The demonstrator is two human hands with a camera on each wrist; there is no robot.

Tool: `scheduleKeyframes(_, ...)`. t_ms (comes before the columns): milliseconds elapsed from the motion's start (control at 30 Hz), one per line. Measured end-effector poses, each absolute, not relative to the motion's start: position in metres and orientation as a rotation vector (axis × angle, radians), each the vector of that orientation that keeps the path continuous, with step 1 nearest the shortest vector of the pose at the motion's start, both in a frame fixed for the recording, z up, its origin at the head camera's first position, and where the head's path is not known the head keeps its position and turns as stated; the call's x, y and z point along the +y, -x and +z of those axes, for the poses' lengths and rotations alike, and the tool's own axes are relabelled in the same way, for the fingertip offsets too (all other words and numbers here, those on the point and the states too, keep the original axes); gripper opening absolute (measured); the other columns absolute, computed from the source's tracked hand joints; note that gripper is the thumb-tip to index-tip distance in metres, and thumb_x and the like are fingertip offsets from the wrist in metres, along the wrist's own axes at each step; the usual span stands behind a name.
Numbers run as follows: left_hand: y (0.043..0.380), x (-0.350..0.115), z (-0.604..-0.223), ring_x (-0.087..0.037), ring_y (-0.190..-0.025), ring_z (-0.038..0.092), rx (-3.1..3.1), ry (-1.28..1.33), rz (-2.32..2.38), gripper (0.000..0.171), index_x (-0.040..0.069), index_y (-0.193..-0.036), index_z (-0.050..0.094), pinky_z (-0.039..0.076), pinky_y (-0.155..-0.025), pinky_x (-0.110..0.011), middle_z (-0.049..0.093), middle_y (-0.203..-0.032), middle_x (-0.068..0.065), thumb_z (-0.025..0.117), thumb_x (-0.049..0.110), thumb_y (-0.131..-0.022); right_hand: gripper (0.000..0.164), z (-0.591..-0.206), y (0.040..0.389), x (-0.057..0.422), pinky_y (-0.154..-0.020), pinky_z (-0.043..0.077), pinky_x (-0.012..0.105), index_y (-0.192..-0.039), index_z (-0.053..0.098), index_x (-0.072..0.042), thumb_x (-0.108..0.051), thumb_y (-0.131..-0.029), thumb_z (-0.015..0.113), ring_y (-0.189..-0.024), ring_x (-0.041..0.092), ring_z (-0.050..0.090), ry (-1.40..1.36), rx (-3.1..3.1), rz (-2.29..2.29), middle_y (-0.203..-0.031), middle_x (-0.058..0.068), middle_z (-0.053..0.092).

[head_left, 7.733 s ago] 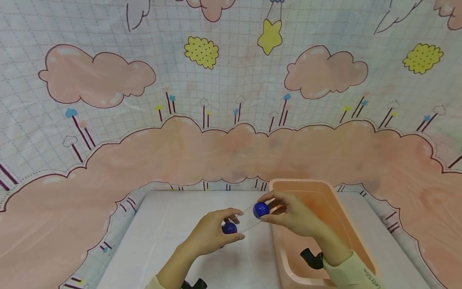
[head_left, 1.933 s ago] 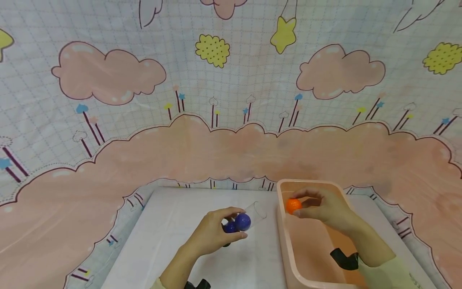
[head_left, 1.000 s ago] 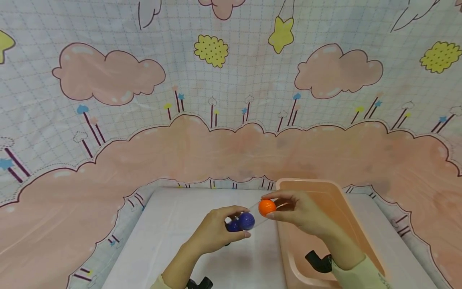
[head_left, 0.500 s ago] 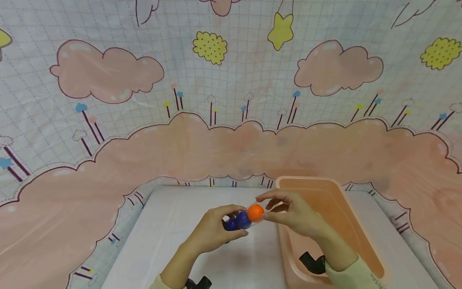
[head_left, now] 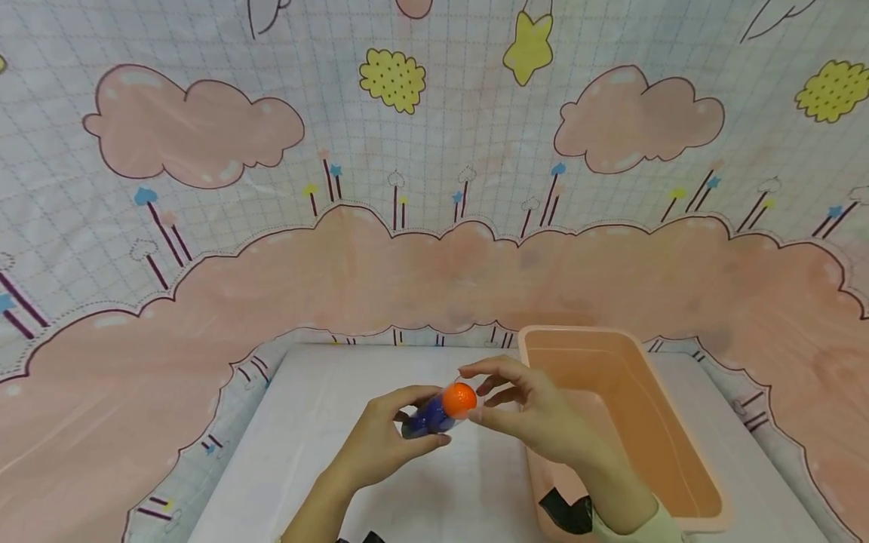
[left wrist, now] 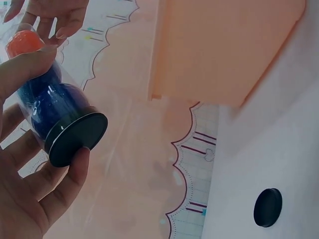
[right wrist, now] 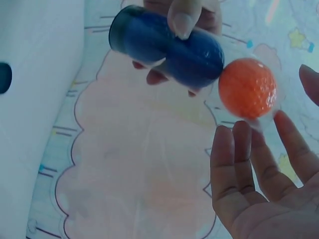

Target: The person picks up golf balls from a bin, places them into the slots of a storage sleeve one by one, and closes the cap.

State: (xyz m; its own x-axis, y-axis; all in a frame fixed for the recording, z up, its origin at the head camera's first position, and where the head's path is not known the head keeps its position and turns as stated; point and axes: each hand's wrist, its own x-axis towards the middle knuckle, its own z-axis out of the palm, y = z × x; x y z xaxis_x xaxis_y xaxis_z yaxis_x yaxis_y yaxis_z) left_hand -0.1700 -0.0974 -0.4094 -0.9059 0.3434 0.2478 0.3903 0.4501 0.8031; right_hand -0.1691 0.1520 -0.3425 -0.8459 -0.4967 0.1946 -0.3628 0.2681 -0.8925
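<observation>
My left hand [head_left: 382, 437] grips a clear tube [left wrist: 37, 94] with a black cap [left wrist: 77, 138] on its lower end, held tilted above the table. Two blue balls [right wrist: 194, 57] sit inside, and an orange ball [head_left: 459, 400] lies beyond them toward the tube's other end. My right hand [head_left: 539, 411] is at that end, thumb and fingers spread around the mouth beside the orange ball. In the right wrist view its fingers [right wrist: 224, 164] are loosely extended and not closed round the ball. Whether a fingertip touches the tube's rim, I cannot tell.
A peach plastic bin [head_left: 686, 452] stands at the right of the white table [head_left: 271, 467]. On the table lies a loose black cap [left wrist: 268, 207]. A patterned cloth [head_left: 434, 286] hangs behind the table.
My right hand brought an orange ball from the bin to the tube and let it go inside, against the blue balls. Earlier it put in a blue ball. My left hand keeps its grip.
</observation>
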Motion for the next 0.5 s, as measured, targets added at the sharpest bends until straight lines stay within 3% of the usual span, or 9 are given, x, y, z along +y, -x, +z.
scheduleKeyframes(233, 0.158, -0.110, -0.427, -0.003, -0.103, 0.060, -2.608, 0.551, -1.497, 0.053, 0.046, -0.121, 0.058, 0.052, -0.084, -0.027, 0.064, -0.113, 0.024, 0.080, 0.050, -0.073, 0.041, -0.357, 0.159, 0.131, -0.093, 0.051, 0.029, -0.129, 0.056, -0.036, -0.029, -0.091, 0.068, -0.108, 0.016, 0.058, 0.776, 2.343, -1.686, -0.129, -0.009, 0.058)
scheduleKeyframes(500, 0.144, -0.124, -0.459, -0.007, -0.105, 0.061, -2.625, 0.315, -1.629, 0.054, 0.043, -0.118, 0.060, 0.053, -0.082, -0.024, 0.065, -0.113, 0.022, 0.084, 0.045, -0.070, 0.038, -0.390, 0.151, 0.106, -0.087, 0.052, 0.029, -0.131, 0.054, -0.036, -0.030, -0.095, 0.063, -0.107, 0.021, 0.059, 0.630, 2.186, -1.800, -0.130, -0.001, 0.057)
